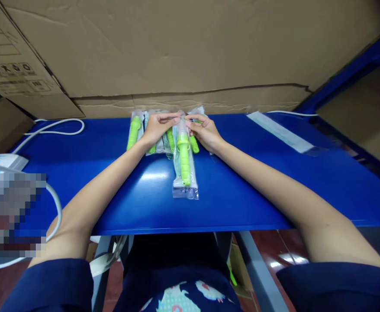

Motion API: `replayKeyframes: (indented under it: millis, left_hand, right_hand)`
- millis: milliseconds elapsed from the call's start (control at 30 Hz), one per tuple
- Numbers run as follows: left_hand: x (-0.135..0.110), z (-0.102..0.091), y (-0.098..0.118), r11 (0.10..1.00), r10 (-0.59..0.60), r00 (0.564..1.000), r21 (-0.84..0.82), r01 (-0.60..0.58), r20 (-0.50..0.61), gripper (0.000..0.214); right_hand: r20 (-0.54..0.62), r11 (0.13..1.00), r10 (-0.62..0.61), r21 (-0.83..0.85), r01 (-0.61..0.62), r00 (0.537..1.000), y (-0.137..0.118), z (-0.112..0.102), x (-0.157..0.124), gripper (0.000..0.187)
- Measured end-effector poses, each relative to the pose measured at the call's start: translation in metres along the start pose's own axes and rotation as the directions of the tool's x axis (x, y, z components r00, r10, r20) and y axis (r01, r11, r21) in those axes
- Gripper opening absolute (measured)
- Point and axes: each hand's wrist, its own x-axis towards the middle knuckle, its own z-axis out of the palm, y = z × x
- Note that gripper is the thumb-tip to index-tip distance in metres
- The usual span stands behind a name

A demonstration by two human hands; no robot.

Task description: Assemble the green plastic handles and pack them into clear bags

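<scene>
A clear plastic packet (184,167) with a lime-green ribbed stick inside lies lengthwise in front of me, its lower end towards the table's front edge. My left hand (159,127) pinches the packet's far end from the left, thumb and fingers together. From the right, my right hand (205,130) pinches the same end, its fingertips close to the left ones. Several similar packets lie beneath and behind my hands; one green stick (134,133) shows to the left of my left hand, and another green tip (194,144) pokes out by my right hand.
Cardboard (177,52) walls off the back of the blue table (235,190). A white strip in clear film (281,132) lies at the right. White cable (58,125) and a white device (10,162) are at the left. A blue metal post (342,78) rises at the right.
</scene>
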Motion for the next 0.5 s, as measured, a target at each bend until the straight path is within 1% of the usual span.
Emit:
replayKeyframes:
  millis: [67, 200, 300, 400, 467, 500]
  left_hand:
    - [0.0000, -0.0017, 0.0003, 1.000, -0.003, 1.000, -0.001, 0.003, 0.008, 0.030]
    - [0.0004, -0.0033, 0.0020, 0.997, -0.039, 0.999, 0.072, 0.037, 0.020, 0.021]
    - [0.0012, -0.0031, 0.0039, 0.993, -0.050, 0.999, 0.103, 0.050, 0.004, 0.017]
    - [0.0015, -0.0026, 0.0054, 0.995, -0.086, 0.996, 0.058, 0.086, 0.004, 0.026]
    - [0.0012, -0.0017, 0.0058, 0.995, -0.103, 0.995, 0.013, 0.103, -0.001, 0.031]
    - [0.0010, -0.0010, 0.0056, 0.995, -0.102, 0.995, -0.001, 0.102, -0.017, 0.029]
  right_hand:
    - [-0.005, 1.000, 0.015, 0.016, -0.015, 1.000, 0.0069, -0.0012, 0.0002, 0.057]
    - [0.004, 0.999, 0.029, 0.016, -0.029, 1.000, 0.0123, -0.0026, -0.0011, 0.045]
    - [-0.019, 0.993, 0.039, 0.109, -0.037, 0.999, 0.0116, -0.0011, -0.0023, 0.040]
    - [-0.051, 0.982, 0.047, 0.187, -0.037, 0.998, 0.0112, 0.0014, -0.0023, 0.031]
    - [-0.056, 0.980, 0.053, 0.194, -0.041, 0.997, 0.0112, 0.0025, -0.0019, 0.025]
    - [-0.055, 0.981, 0.053, 0.191, -0.041, 0.997, 0.0111, 0.0029, -0.0018, 0.023]
